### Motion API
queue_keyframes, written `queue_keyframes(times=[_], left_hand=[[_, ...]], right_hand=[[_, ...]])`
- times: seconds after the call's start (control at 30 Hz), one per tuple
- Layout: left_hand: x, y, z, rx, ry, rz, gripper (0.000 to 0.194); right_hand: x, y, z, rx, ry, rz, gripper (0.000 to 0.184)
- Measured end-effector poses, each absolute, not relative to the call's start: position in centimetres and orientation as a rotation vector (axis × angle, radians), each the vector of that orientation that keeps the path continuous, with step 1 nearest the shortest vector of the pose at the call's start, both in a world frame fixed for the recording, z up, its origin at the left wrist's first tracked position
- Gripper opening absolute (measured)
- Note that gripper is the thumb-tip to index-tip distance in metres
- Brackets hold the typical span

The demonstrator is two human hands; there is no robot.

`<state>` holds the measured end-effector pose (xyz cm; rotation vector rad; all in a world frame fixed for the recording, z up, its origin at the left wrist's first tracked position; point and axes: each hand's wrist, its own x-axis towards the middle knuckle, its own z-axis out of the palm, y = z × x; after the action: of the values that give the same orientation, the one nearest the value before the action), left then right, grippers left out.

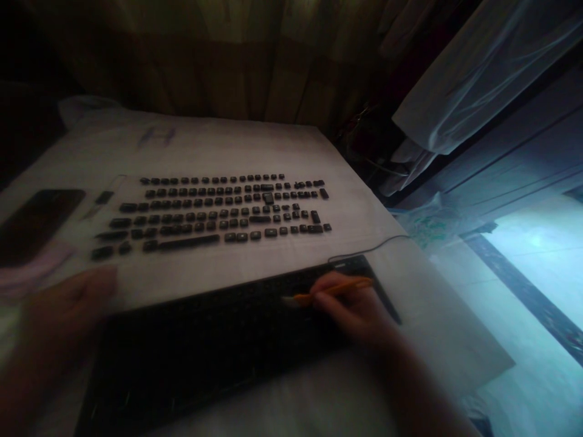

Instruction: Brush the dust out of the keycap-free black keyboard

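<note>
My right hand is closed around a thin orange tool whose pale tip points left over the top edge of a black keyboard frame lying across my lap. My left hand rests at the frame's upper left corner, blurred, its fingers hard to make out. Beyond the frame, several dark keycaps are laid out in keyboard rows on a white sheet.
A dark phone lies at the left edge of the sheet on a pink cloth. A thin cable runs off the frame to the right. Draped fabric hangs behind, and a pale floor lies far right.
</note>
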<state>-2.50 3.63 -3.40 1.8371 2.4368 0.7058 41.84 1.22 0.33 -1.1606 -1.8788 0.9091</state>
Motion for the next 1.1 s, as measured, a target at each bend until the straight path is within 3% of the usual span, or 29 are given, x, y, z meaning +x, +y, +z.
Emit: queue_keyframes(times=[1.1], left_hand=[[0.3, 3.2, -1.2, 1.700, 2.352, 0.662, 0.034]], right_hand=[[42.1, 0.9, 0.2, -1.096, -1.718, 0.967, 0.012]])
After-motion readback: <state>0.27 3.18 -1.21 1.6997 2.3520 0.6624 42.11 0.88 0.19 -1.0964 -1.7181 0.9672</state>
